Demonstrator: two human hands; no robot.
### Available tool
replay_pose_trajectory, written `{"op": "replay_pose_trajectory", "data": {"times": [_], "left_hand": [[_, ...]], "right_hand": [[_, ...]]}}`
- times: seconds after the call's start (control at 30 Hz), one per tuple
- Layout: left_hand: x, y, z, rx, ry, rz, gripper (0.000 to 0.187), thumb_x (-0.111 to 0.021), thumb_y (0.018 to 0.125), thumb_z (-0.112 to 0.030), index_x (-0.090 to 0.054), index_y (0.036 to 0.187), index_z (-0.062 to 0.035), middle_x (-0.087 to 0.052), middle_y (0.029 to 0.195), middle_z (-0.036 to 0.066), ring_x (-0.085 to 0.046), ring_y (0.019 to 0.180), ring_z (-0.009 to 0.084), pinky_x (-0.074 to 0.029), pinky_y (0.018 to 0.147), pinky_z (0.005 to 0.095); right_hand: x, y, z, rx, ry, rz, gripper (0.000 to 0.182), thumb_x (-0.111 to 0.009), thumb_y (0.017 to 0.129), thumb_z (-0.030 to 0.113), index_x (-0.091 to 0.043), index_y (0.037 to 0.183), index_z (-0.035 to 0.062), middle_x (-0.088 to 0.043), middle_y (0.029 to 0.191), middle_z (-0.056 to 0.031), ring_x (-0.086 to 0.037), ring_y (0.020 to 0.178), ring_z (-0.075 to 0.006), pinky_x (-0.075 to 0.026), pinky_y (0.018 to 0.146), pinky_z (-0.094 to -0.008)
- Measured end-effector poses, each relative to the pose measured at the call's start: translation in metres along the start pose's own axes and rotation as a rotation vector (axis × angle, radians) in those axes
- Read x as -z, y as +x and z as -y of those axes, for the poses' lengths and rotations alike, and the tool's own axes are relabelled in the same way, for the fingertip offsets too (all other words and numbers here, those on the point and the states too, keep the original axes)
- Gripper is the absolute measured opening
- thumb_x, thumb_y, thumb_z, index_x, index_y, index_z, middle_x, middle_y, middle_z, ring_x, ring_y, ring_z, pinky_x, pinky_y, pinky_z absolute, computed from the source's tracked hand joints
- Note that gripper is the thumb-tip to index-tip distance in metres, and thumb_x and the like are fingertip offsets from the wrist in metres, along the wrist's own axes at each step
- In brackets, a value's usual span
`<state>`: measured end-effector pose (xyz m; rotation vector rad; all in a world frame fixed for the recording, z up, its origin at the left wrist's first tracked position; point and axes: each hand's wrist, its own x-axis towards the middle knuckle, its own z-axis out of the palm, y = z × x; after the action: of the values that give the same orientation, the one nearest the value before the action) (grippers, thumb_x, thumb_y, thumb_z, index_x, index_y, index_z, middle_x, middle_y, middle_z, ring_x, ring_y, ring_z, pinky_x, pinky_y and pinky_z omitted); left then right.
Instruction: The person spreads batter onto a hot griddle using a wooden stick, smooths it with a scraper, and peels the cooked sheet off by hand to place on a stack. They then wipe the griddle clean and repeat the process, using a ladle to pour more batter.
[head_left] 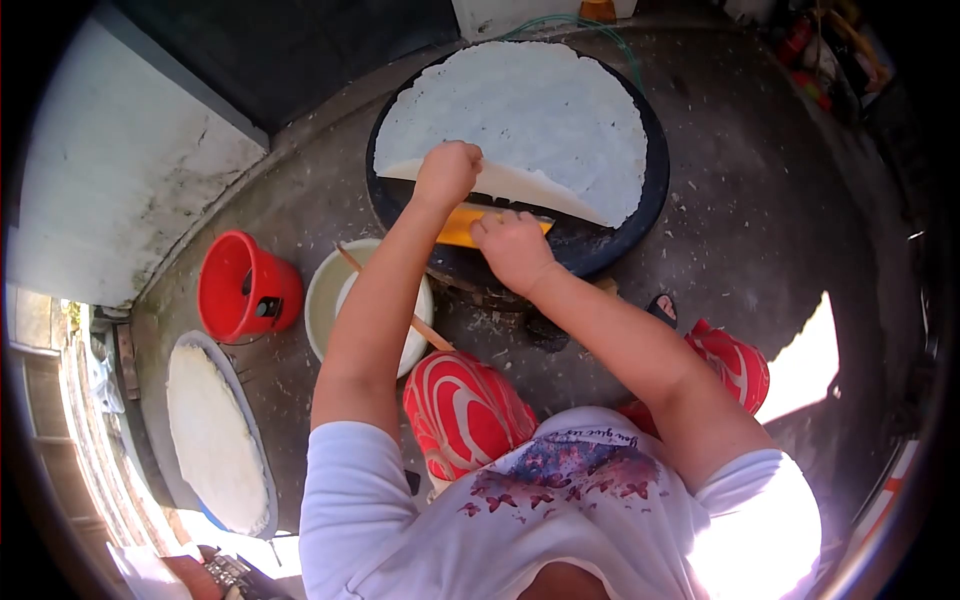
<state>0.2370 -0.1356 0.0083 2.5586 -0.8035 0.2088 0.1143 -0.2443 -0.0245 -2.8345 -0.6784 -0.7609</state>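
A large, thin, pale crepe covers most of a round black griddle. Its near edge is peeled up and folded back, baring a dark strip of the griddle. My left hand is closed at the left part of that raised edge, apparently pinching it. Just below and to the right, my right hand grips a yellow scraper, which lies low along the bared strip. The fingers of my right hand wrap over the scraper's top side, and its far edge is close to the griddle surface.
Left of the griddle stand a pale bucket with a wooden stick across it and a red bucket. Farther left, a round tray holds pale flat sheets. My sandalled foot is near the griddle's right side.
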Motion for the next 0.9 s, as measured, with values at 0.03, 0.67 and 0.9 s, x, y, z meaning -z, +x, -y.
{"op": "replay_pose_trajectory", "data": {"times": [0.03, 0.67, 0.9], "left_hand": [[0.003, 0.003, -0.001, -0.014, 0.043, 0.024, 0.015, -0.061, 0.069, -0.008, -0.065, 0.083, -0.0029, -0.061, 0.080, 0.017, -0.058, 0.076, 0.0340, -0.047, 0.069, 0.0385], [0.016, 0.025, -0.016, -0.027, 0.044, 0.005, 0.013, -0.061, 0.070, -0.007, -0.065, 0.081, -0.0042, -0.061, 0.081, 0.015, -0.058, 0.080, 0.0322, -0.046, 0.071, 0.0381], [0.018, 0.033, -0.022, -0.142, 0.116, 0.007, 0.011, -0.058, 0.071, -0.007, -0.065, 0.079, -0.0057, -0.059, 0.078, 0.013, -0.056, 0.080, 0.0314, -0.046, 0.071, 0.0389]], "right_hand": [[-0.002, 0.005, -0.011, -0.098, -0.036, 0.013, 0.008, -0.053, 0.070, 0.013, -0.057, 0.076, 0.0102, -0.055, 0.073, -0.0041, -0.056, 0.068, -0.0202, -0.042, 0.059, -0.0323], [-0.028, 0.049, -0.006, -0.189, -0.164, 0.110, 0.009, -0.055, 0.071, 0.012, -0.059, 0.078, 0.0100, -0.057, 0.074, -0.0021, -0.057, 0.066, -0.0183, -0.043, 0.054, -0.0320], [-0.034, 0.045, 0.013, -0.131, -0.165, 0.191, 0.011, -0.056, 0.069, 0.012, -0.060, 0.079, 0.0093, -0.058, 0.076, -0.0043, -0.058, 0.066, -0.0187, -0.043, 0.055, -0.0330]]}}
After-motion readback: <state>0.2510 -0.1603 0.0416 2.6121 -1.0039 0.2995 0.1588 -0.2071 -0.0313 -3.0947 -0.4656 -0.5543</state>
